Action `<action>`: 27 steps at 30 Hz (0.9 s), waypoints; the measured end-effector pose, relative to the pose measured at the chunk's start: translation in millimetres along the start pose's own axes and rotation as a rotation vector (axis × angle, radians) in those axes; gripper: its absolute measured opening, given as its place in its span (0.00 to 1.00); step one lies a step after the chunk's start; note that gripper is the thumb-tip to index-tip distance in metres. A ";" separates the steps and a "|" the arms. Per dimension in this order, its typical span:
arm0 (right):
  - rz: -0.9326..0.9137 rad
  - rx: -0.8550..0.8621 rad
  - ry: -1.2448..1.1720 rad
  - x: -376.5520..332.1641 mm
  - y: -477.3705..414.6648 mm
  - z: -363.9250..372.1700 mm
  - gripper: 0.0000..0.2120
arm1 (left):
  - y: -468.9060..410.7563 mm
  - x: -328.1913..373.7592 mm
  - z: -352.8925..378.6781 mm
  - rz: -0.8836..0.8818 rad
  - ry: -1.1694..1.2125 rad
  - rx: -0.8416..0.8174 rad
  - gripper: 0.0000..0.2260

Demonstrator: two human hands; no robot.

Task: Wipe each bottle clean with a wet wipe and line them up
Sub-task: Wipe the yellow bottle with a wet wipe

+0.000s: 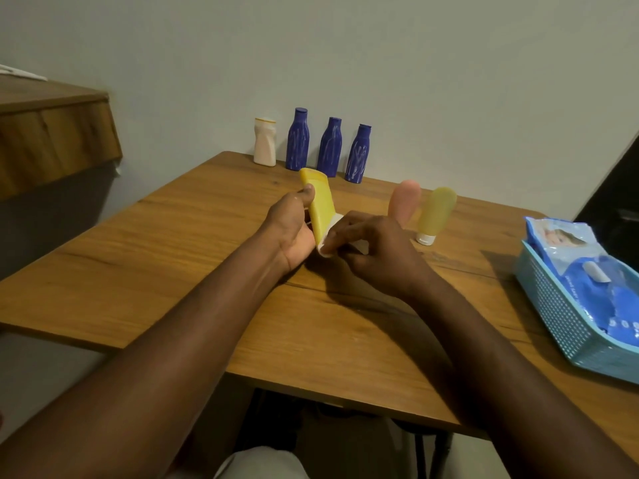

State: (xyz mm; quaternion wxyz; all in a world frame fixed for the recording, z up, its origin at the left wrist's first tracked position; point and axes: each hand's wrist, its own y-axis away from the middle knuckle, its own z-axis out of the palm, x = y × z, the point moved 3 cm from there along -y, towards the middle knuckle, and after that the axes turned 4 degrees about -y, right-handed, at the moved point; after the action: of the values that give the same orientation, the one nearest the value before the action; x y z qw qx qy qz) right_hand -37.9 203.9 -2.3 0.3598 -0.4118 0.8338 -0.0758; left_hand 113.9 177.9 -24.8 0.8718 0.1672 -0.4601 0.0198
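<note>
Over table (173, 236) middle, off edges, yellow bottle (320, 202) in left hand (290, 229)

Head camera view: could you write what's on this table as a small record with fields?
In hand: left hand grips yellow tube; right hand pinches wet wipe against its lower end
Row by wall: white bottle, three blue bottles
Near right hand: green tube standing cap down, pink tube beside it
Right edge: blue basket holding wipes pack
</note>
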 end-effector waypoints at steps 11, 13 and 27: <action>-0.079 0.113 0.056 -7.5 0.8 0.8 0.13 | 1.2 1.7 -3.6 -0.043 -0.013 0.134 0.26; -0.122 0.095 0.130 -11.4 -0.5 3.9 0.13 | 3.2 2.6 -3.4 -0.055 -0.015 0.120 0.27; -0.018 0.174 0.108 -7.4 3.0 -6.5 0.10 | 15.0 1.7 1.5 -0.049 0.085 0.097 0.23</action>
State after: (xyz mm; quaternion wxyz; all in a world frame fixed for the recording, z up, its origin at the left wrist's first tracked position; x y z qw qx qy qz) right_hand -41.1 210.2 5.1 0.3479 -0.3819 0.8385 -0.1734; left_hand 110.9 191.3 -18.6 0.8816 0.2193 -0.4171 0.0276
